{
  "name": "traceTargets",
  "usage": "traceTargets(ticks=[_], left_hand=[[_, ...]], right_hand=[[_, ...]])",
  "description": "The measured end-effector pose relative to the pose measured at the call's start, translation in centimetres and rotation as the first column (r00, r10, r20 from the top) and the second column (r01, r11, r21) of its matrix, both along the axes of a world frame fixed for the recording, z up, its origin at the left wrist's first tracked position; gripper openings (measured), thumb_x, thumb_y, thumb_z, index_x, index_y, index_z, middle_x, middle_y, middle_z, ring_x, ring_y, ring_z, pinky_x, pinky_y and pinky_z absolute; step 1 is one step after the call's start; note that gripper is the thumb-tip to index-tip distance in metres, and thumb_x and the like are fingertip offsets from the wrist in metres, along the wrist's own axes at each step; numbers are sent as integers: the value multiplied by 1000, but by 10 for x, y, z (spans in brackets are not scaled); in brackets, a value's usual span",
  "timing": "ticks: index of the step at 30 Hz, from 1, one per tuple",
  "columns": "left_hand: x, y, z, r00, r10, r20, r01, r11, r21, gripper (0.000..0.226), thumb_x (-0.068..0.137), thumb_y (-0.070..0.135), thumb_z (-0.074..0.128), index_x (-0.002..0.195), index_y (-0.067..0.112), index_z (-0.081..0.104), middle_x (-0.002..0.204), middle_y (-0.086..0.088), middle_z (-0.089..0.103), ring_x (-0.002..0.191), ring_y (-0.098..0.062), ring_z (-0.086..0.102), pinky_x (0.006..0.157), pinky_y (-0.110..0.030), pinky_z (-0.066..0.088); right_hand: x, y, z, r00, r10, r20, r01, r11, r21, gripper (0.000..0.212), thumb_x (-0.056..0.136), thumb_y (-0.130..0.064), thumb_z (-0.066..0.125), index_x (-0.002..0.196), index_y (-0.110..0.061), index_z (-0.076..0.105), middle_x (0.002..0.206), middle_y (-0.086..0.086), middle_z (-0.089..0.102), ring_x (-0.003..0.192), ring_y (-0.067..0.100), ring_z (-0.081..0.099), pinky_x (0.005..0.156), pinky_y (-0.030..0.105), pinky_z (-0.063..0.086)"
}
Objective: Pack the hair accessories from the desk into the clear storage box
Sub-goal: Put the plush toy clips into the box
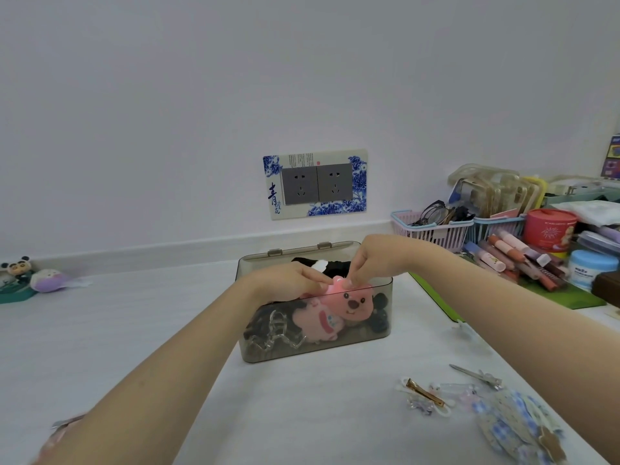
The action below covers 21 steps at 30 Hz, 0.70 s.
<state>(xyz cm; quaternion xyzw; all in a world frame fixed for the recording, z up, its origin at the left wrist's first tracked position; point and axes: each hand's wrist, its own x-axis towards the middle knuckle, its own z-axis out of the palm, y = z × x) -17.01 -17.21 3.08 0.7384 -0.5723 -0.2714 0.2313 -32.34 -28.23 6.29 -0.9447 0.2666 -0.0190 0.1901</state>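
Both hands meet over the open box (315, 350), each pinching the top of the pink plush (349, 302). Left hand (292, 275): fingers curled down onto the plush's left ear side. Right hand (365, 260): fingertips (349, 280) nipping the plush's crown from above.

Plush: sits in the box's front half, face turned to the front wall, head at rim level directly under both grips, body lower and to the left.

Box contents: clear claw clip (278, 333) at front left, dark items behind and to the right of the plush.

Desk (302, 414), near right, well apart from the box: gold clip (424, 392), silver clip (476, 374), blue checked scrunchie (513, 427).
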Motion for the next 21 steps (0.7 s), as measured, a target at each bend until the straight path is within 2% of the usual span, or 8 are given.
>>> traceTargets(ticks=[3,5,7,11,15,17,19,21], left_hand=[[1,-2,0,1000,24,12,-24,1000,10,20,92,22,56,102,29,72,106,9,67,92,-6,58,90,-21,37],[1,-3,-1,999,38,15,-39,999,13,23,91,20,56,109,24,70,118,11,63,109,-7,57,98,-21,36],[-1,-3,0,999,38,13,-38,999,10,25,91,18,56,112,21,69,124,9,62,109,-8,57,99,-22,38],[-9,2,-2,997,28,69,-23,998,-66,29,92,23,47,105,32,71,106,-1,72,90,-20,66,90,-32,50],[-14,8,2,998,41,-57,-55,958,-282,26,95,23,46,94,20,71,91,6,69,72,0,67,73,-18,52],[-15,12,1,998,54,38,-39,951,-305,30,94,28,47,76,16,69,77,0,68,65,-2,63,67,-23,48],[-16,14,-4,984,80,160,-32,960,-280,38,93,35,44,78,8,67,82,-13,67,71,-17,60,67,-33,46],[-18,15,-6,978,91,189,-46,972,-230,42,94,38,42,78,8,67,74,-10,62,71,-19,55,67,-31,41]], right_hand=[[6,1,1,999,-25,-35,24,999,-26,16,80,-29,66,89,-20,76,109,-3,70,97,17,60,81,28,48],[10,1,-1,996,-46,-70,43,998,-44,19,80,-27,64,92,-17,75,113,-1,69,104,20,61,88,32,48],[14,2,-3,993,-63,-100,56,996,-65,27,80,-26,62,99,-10,73,117,5,67,108,24,60,93,36,48],[12,4,-4,994,-71,-83,64,995,-78,31,82,-25,60,103,-3,70,121,12,65,113,29,58,97,41,46],[-7,3,1,999,-41,26,41,999,-3,26,83,-40,64,97,-22,76,106,-5,72,103,16,61,94,30,46],[-14,5,1,994,-43,96,40,999,37,27,83,-40,63,100,-23,75,107,-10,71,104,12,61,96,28,44],[-15,7,-5,987,-47,152,41,998,42,24,84,-35,64,101,-22,75,105,-11,71,102,12,62,95,28,45],[-15,10,-13,986,-45,164,41,999,26,22,83,-33,65,101,-25,75,102,-5,73,99,15,64,94,30,48]])
